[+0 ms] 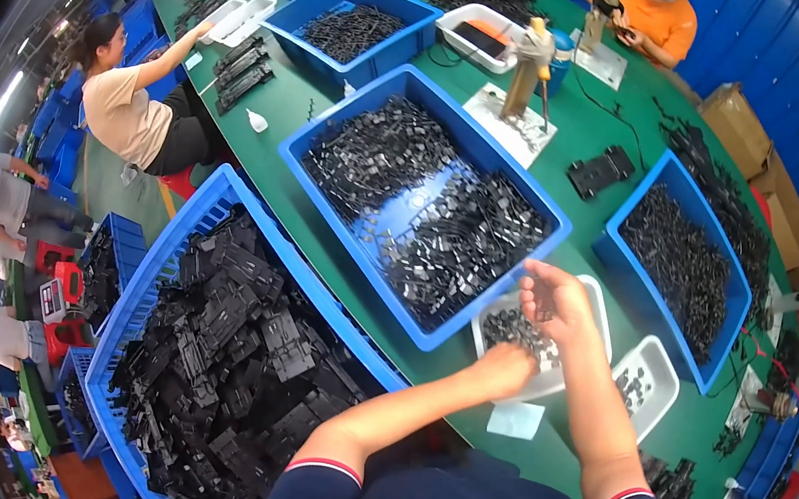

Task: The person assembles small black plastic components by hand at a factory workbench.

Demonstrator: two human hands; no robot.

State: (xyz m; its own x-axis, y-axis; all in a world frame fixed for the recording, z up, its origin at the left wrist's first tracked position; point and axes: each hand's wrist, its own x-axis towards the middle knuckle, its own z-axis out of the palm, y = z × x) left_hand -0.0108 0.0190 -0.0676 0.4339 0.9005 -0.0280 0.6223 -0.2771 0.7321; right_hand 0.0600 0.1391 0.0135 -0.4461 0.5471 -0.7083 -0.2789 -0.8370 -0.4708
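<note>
A green table curves through the workshop toward a blue wall. The white tray of small metallic parts sits near the table's front edge, its long axis, partly hidden by arms, seemingly running eight to two o'clock. A big blue bin crowds it at eleven; bare green opens toward one; a second white tray lies near four. The left hand dips in, fingers hidden, so I can't tell their state; the right hand hovers, fingers half-curled, grip unclear.
</note>
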